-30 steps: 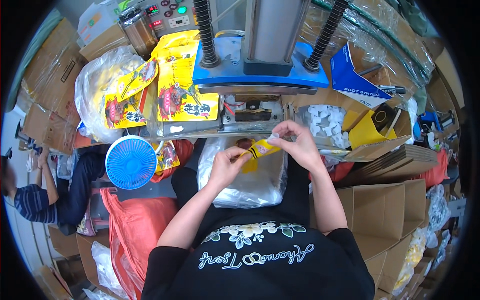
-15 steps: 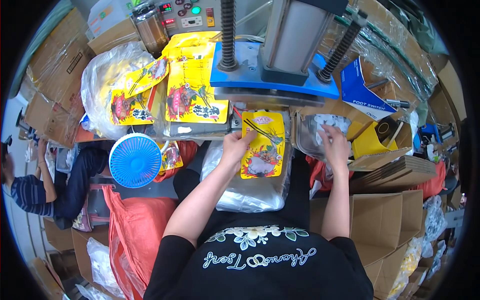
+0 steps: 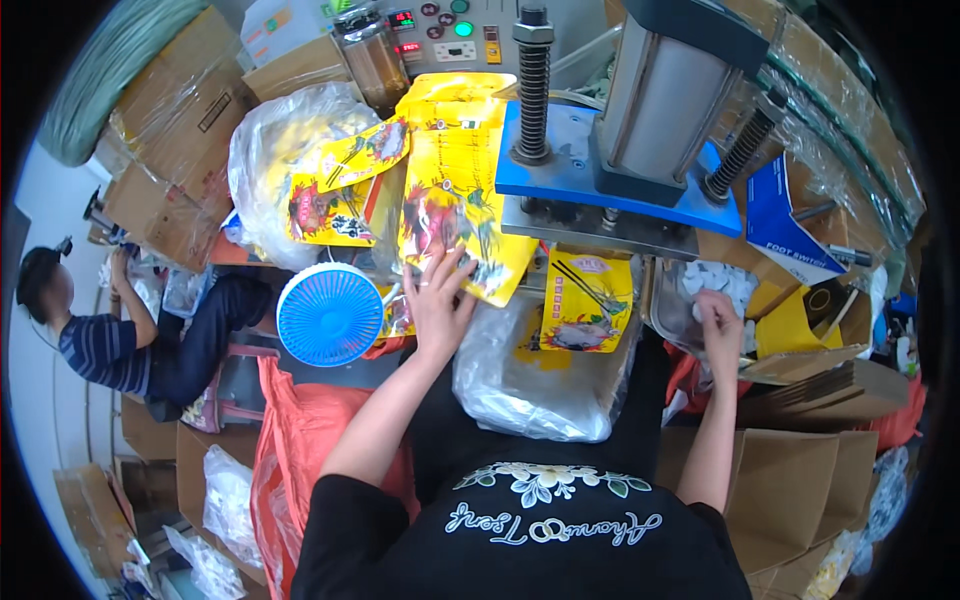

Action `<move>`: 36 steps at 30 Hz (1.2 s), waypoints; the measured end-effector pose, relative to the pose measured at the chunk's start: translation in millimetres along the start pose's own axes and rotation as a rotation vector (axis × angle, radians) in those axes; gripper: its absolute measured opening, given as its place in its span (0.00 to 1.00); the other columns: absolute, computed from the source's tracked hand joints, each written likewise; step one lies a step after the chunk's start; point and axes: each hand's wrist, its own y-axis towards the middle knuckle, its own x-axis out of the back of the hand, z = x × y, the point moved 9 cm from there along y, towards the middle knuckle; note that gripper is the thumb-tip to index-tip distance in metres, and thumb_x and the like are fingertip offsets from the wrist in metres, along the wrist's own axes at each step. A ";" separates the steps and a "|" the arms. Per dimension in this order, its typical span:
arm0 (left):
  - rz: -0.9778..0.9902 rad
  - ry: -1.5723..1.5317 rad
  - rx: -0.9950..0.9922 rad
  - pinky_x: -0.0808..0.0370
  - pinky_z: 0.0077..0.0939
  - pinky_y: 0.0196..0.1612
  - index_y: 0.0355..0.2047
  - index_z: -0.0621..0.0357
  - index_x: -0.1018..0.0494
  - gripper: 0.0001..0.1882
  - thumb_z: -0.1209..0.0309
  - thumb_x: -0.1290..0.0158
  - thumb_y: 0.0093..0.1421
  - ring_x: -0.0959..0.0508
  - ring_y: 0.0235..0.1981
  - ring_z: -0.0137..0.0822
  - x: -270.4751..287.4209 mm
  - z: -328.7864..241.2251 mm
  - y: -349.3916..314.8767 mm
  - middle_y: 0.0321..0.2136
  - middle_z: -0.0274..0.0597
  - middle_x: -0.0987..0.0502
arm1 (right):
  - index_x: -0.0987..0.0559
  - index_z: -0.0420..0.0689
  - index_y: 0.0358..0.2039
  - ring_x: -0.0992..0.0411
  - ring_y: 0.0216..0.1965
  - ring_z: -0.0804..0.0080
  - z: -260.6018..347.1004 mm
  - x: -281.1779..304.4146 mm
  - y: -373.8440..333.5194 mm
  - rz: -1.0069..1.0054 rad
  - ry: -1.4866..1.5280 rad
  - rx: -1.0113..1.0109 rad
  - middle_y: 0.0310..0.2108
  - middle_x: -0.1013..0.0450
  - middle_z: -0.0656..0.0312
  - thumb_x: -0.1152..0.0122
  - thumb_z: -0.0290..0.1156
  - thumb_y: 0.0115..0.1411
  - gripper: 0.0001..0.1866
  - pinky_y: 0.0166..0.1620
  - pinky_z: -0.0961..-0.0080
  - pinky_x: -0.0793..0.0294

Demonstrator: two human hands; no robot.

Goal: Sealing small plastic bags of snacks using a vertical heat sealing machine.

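Observation:
My left hand (image 3: 440, 308) lies with stretched fingers on the lower end of a yellow printed pouch (image 3: 480, 250). That pouch sits askew on the stack of yellow pouches (image 3: 455, 120). Another yellow pouch (image 3: 590, 305) lies in front of the blue-topped press (image 3: 620, 190), its top edge close to the press's lower plate. No hand touches it. Over a clear tub (image 3: 672, 315) of small white pieces (image 3: 725, 282), my right hand (image 3: 718, 325) has its fingers pinched together. A whitish bit shows at its fingertips, too small to name.
A clear bag (image 3: 545, 390) rests on my lap. To the left stand a blue fan (image 3: 330, 313), a plastic bag of pouches (image 3: 285, 150) and a red sack (image 3: 310, 430). Cardboard boxes (image 3: 790, 480) stand at right. Another person (image 3: 115, 330) sits far left.
My left hand has let go of the pouch in front of the press and moved left onto the stack, where a pouch now lies askew. My right fingers have closed at the tub. The view has shifted.

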 end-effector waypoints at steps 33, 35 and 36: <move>0.392 -1.446 0.928 0.23 0.24 0.35 0.38 0.71 0.24 0.15 0.67 0.42 0.60 0.20 0.31 0.28 -111.1 -73.9 -12.7 0.33 0.44 0.20 | 0.22 0.42 0.42 0.29 0.42 0.75 34.6 -32.2 0.4 -0.053 0.119 -0.050 0.39 0.28 0.62 0.37 0.27 0.58 0.11 0.42 0.76 0.27; 0.464 -1.319 0.833 0.25 0.22 0.37 0.40 0.71 0.24 0.17 0.65 0.42 0.60 0.21 0.32 0.26 -114.4 -67.5 -9.9 0.33 0.42 0.20 | 0.22 0.40 0.41 0.29 0.41 0.74 22.5 -26.3 -0.4 -0.080 0.077 -0.073 0.39 0.28 0.62 0.39 0.25 0.58 0.10 0.42 0.78 0.29; 0.552 -1.326 0.795 0.27 0.19 0.37 0.44 0.68 0.24 0.19 0.64 0.42 0.60 0.22 0.33 0.25 -103.9 -69.9 -5.0 0.35 0.39 0.20 | 0.23 0.39 0.40 0.29 0.40 0.74 21.2 -24.4 -0.8 -0.087 0.076 -0.037 0.39 0.28 0.62 0.39 0.25 0.59 0.09 0.42 0.78 0.29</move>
